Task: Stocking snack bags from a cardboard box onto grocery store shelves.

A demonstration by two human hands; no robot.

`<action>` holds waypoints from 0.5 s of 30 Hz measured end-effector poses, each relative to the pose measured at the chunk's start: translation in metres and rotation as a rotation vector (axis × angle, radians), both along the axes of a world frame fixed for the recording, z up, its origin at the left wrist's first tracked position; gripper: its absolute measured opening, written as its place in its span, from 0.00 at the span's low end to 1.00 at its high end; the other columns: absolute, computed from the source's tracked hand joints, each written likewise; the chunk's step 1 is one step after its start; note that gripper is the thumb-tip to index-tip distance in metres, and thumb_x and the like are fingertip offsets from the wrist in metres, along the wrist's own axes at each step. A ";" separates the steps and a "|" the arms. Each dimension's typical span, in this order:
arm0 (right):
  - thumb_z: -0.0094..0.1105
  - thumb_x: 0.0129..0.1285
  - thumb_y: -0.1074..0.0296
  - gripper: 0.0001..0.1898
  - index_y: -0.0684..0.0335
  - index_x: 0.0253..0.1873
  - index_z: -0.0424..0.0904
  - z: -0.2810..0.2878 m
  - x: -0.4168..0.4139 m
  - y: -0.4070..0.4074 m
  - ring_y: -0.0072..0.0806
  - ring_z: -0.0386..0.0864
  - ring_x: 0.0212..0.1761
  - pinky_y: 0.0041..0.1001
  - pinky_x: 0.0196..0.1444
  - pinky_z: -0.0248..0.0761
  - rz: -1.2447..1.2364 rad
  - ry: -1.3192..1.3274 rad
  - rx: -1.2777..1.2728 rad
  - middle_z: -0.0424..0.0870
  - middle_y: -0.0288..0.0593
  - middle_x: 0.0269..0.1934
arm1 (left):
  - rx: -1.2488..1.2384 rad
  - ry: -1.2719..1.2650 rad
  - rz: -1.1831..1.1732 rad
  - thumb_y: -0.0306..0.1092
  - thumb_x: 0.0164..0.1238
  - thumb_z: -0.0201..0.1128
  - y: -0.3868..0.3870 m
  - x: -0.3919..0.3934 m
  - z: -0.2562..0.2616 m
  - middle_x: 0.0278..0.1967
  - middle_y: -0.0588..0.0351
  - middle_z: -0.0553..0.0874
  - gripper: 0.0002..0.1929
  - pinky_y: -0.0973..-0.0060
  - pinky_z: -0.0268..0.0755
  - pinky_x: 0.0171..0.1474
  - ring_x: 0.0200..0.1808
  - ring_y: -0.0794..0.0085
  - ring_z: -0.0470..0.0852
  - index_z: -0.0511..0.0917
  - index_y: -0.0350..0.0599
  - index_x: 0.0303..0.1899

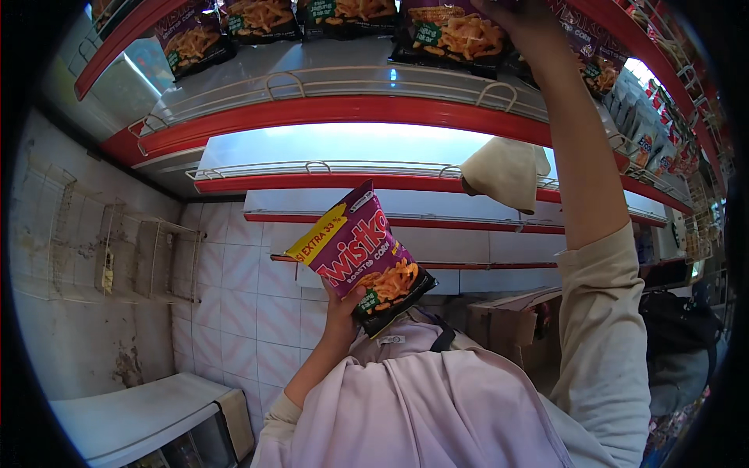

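Note:
My left hand grips the lower edge of a purple and black Twistko snack bag, held tilted in front of my chest. My right arm stretches up to the top shelf, where my right hand is at the upper edge of the view, over another Twistko bag; its fingers are partly cut off, so its grasp is unclear. More bags of the same kind stand in a row on that shelf. A beige cloth hangs over the front rail of a lower shelf.
Red-edged shelves with wire rails cross the view. Packed goods fill a shelf at the right. An open cardboard box and a black bag are at the lower right. Wire racks hang on the left wall above a white cabinet.

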State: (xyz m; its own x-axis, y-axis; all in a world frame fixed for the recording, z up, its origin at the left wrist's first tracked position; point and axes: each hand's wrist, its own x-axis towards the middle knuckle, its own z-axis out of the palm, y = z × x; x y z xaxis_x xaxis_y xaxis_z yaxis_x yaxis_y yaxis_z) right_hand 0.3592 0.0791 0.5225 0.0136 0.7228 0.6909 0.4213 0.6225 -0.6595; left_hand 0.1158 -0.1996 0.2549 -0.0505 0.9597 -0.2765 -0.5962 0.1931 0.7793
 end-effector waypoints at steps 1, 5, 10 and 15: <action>0.69 0.59 0.65 0.26 0.69 0.58 0.72 -0.001 -0.001 0.000 0.29 0.82 0.46 0.30 0.48 0.74 -0.177 -0.159 0.151 0.84 0.47 0.46 | -0.006 -0.003 -0.008 0.34 0.55 0.69 0.002 -0.001 0.000 0.61 0.52 0.69 0.43 0.66 0.66 0.65 0.62 0.64 0.71 0.48 0.51 0.68; 0.69 0.58 0.63 0.24 0.69 0.56 0.74 0.003 -0.003 -0.023 0.29 0.83 0.41 0.31 0.45 0.75 -0.353 -0.334 0.235 0.85 0.48 0.41 | -0.024 -0.003 -0.055 0.32 0.57 0.67 0.006 -0.005 -0.001 0.61 0.52 0.70 0.42 0.67 0.65 0.66 0.62 0.65 0.71 0.47 0.52 0.69; 0.64 0.63 0.51 0.21 0.60 0.52 0.81 0.011 -0.004 -0.085 0.27 0.85 0.41 0.26 0.47 0.75 -0.533 -0.562 -0.102 0.87 0.37 0.40 | -0.033 0.020 -0.101 0.31 0.58 0.67 0.008 -0.011 -0.004 0.61 0.52 0.70 0.42 0.67 0.64 0.66 0.62 0.64 0.71 0.46 0.52 0.69; 0.66 0.59 0.62 0.17 0.62 0.51 0.79 0.016 -0.024 -0.079 0.30 0.83 0.35 0.28 0.40 0.75 -0.126 -0.331 -0.210 0.85 0.42 0.33 | -0.037 -0.026 -0.171 0.30 0.58 0.67 0.012 -0.016 -0.008 0.61 0.52 0.71 0.41 0.67 0.64 0.66 0.63 0.64 0.71 0.49 0.50 0.68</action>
State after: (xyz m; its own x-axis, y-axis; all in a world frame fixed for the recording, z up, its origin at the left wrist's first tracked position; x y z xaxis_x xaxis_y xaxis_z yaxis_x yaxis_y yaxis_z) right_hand 0.3349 0.0001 0.5385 -0.0871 0.8554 0.5106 0.6967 0.4187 -0.5826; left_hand 0.0997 -0.1871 0.2469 0.1206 0.9428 -0.3109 -0.5721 0.3219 0.7544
